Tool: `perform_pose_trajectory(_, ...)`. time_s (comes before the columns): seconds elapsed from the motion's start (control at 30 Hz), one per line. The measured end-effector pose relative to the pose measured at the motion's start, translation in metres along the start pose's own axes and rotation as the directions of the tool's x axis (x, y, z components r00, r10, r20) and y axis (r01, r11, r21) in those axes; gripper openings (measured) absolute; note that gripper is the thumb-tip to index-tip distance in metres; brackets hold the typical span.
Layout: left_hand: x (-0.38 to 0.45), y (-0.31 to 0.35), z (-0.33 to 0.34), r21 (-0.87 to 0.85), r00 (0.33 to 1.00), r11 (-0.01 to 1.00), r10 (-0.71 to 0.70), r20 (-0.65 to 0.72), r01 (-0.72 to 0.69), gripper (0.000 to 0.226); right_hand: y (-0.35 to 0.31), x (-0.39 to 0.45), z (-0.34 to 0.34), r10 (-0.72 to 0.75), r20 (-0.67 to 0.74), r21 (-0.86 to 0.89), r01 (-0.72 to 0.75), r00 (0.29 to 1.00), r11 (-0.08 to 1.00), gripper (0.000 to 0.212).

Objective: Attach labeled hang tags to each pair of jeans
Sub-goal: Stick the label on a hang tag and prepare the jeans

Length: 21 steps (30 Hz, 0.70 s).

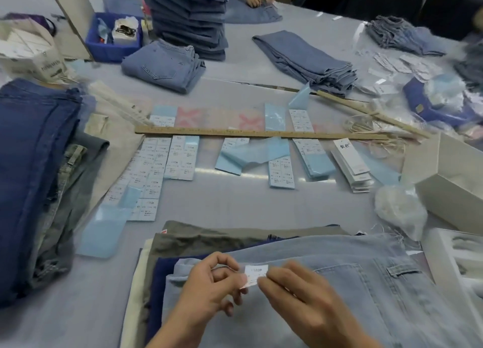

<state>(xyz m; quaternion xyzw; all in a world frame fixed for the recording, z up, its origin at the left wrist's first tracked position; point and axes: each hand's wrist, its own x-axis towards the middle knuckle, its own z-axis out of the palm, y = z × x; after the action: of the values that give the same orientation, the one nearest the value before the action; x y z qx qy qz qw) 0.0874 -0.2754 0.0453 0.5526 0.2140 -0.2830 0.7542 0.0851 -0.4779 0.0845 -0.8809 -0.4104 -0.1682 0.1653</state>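
- The label (254, 275), a small white printed slip, sits low in the frame just left of centre, held between both hands above the pale jeans (339, 295).
- The left hand (209, 287) pinches the label's left edge between thumb and forefinger; its other fingers curl loosely beneath.
- The right hand (295, 292) pinches the label's right edge with its fingertips, the rest of the fingers lying fairly straight over the denim.
- The pale jeans top a small pile at the bottom of the frame, with navy, olive and cream pairs showing at its left edge.
- No tag shows on the pale jeans; by my judgement this pair is not yet done, and the label itself is not yet on a tag.
- The hang tags (352, 162), white cards fanned in a stack, lie right of centre, well apart from the hands.
- Label sheets (154, 164) and blue backing strips (251, 154) lie in rows across the middle of the surface (235, 206), under and around a long ruler (261, 133); several sheets look partly used.
- A tall jeans stack (188, 18) stands at upper centre, and dark jeans (34, 164) pile at the left; whether either is tagged I cannot tell.
- Much of the task seems left.
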Motion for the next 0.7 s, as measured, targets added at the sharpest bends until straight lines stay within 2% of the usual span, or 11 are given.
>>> perform_pose_trajectory(0.07, 0.001, 0.0, 0.002, -0.006, 0.997, 0.997, 0.075, -0.027, -0.076, 0.038, 0.0, -0.001, -0.002, -0.003, 0.009, -0.026, 0.003, 1.0, 1.0, 0.01)
perform_pose_trajectory(0.13, 0.004, 0.0, 0.003, 0.018, 0.986, 0.987, 0.162, -0.046, -0.161, 0.036, 0.002, -0.002, -0.003, 0.012, 0.0, -0.026, -0.012, 1.0, 1.0, 0.006)
perform_pose_trajectory(0.17, 0.007, 0.0, 0.003, 0.045, 0.973, 0.974, 0.224, -0.06, -0.221, 0.033, 0.003, -0.002, -0.003, 0.042, -0.011, -0.007, -0.042, 0.999, 0.999, 0.003)
perform_pose_trajectory(0.23, 0.013, 0.0, 0.005, 0.123, 0.916, 0.921, 0.384, -0.114, -0.371, 0.03, 0.007, -0.002, -0.004, 0.198, -0.055, 0.112, -0.191, 0.979, 0.975, 0.01)
perform_pose_trajectory(0.27, 0.015, 0.001, 0.007, 0.167, 0.87, 0.88, 0.469, -0.154, -0.445, 0.027, 0.009, -0.002, -0.004, 0.33, -0.079, 0.227, -0.305, 0.941, 0.925, 0.015)
perform_pose_trajectory(0.3, 0.017, 0.003, 0.009, 0.215, 0.812, 0.828, 0.555, -0.181, -0.518, 0.025, 0.011, 0.0, -0.006, 0.489, -0.089, 0.367, -0.428, 0.868, 0.826, 0.016)
perform_pose_trajectory(0.37, 0.021, 0.008, 0.016, 0.305, 0.685, 0.696, 0.711, -0.161, -0.65, 0.024, 0.017, 0.007, -0.011, 0.754, -0.014, 0.61, -0.592, 0.656, 0.527, 0.013)
perform_pose_trajectory(0.43, 0.025, 0.015, 0.025, 0.336, 0.583, 0.576, 0.808, -0.09, -0.746, 0.018, 0.024, 0.013, -0.013, 0.851, 0.121, 0.712, -0.642, 0.511, 0.285, 0.019)
perform_pose_trajectory(0.53, 0.032, 0.024, 0.037, 0.315, 0.541, 0.519, 0.841, -0.02, -0.795, 0.02, 0.031, 0.019, -0.014, 0.859, 0.239, 0.773, -0.624, 0.452, 0.114, 0.03)
perform_pose_trajectory(0.67, 0.039, 0.029, 0.043, 0.346, 0.518, 0.475, 0.854, 0.04, -0.809, 0.019, 0.036, 0.022, -0.01, 0.861, 0.258, 0.779, -0.621, 0.439, 0.083, 0.005)
perform_pose_trajectory(0.7, 0.041, 0.028, 0.044, 0.352, 0.516, 0.47, 0.855, 0.046, -0.81, 0.019, 0.038, 0.021, -0.01, 0.861, 0.252, 0.779, -0.62, 0.442, 0.091, 0.007)
